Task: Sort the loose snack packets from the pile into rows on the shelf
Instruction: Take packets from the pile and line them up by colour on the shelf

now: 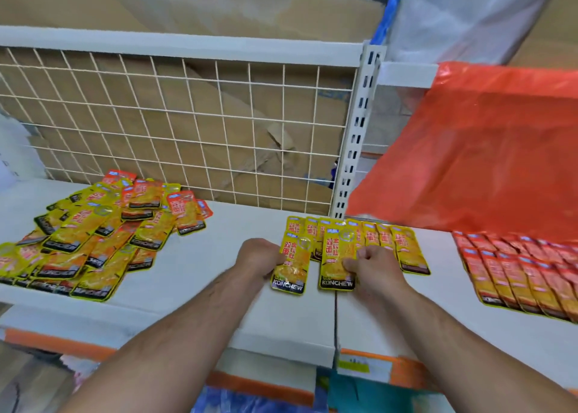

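1. Head view, the hands: the left hand (261, 256) curls its fingers round the left edge of one yellow packet (292, 272). The right hand (373, 264) pinches the right side of a second yellow packet (336, 256). Both packets lie flat on the shelf (219, 250).
2. Head view, the rows: the two held packets sit at the left end of the yellow row (403, 247), overlapping its nearest packets. Their long axes run front to back, matching the row, with the dark printed end toward the person. A red row (516, 272) lies well apart to the right.
3. Head view, the pile (93, 234): it lies well to the left of both hands, so the left hand is nearer and probably suits the next pick.
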`<state>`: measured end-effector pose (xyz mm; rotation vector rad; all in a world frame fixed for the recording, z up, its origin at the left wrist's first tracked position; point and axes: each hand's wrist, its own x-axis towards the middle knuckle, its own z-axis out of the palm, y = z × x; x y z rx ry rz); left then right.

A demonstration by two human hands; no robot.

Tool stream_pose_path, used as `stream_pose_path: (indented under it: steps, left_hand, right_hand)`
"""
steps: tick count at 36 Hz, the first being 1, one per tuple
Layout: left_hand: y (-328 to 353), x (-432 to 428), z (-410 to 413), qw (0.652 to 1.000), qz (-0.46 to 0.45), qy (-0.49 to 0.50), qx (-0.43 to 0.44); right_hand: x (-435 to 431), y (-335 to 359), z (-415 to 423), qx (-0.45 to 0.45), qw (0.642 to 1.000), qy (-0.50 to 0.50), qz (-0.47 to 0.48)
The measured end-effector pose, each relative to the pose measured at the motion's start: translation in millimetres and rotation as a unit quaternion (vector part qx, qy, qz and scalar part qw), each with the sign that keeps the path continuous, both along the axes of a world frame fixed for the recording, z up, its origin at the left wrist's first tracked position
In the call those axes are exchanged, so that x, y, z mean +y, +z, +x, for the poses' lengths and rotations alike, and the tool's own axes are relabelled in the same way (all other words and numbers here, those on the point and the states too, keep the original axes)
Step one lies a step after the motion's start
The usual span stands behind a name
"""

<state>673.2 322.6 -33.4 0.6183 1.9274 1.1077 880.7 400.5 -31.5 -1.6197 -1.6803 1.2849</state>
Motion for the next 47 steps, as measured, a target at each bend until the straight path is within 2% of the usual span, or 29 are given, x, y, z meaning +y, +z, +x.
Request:
stream_pose_path:
  steps: [5,9,14,23,32,41,47]
  left_hand:
    - [-2,12,5,1.000,-0.022,0.006,0.020]
    - [-5,20,0,0.979,-0.101,-0.031,0.172]
    - [-6,23,-6,0.957,-0.119,-0.052,0.260]
    - [-16,28,-16,0.947,-0.131,-0.095,0.277]
    - [-16,30,-25,0.958,-0.128,-0.117,0.229]
    - [-8,24,-24,0.936,-0.117,-0.139,0.302]
    - [-9,20,-23,0.942,-0.093,-0.146,0.286]
  right_hand:
    - [1,-1,9,-0.019,1.000,0.004,0.005]
    - [0,3,6,-0.031,0.999,0.007,0.019]
    - [0,3,-2,-0.042,0.999,0.012,0.020]
    - [-3,-3,-15,-0.034,0.999,0.014,0.010]
    - [-6,-5,-20,0.007,1.000,0.013,-0.011]
    - [-12,-4,-29,0.017,0.998,0.043,-0.035]
    - [-9,-2,-41,0.021,0.997,0.055,-0.041]
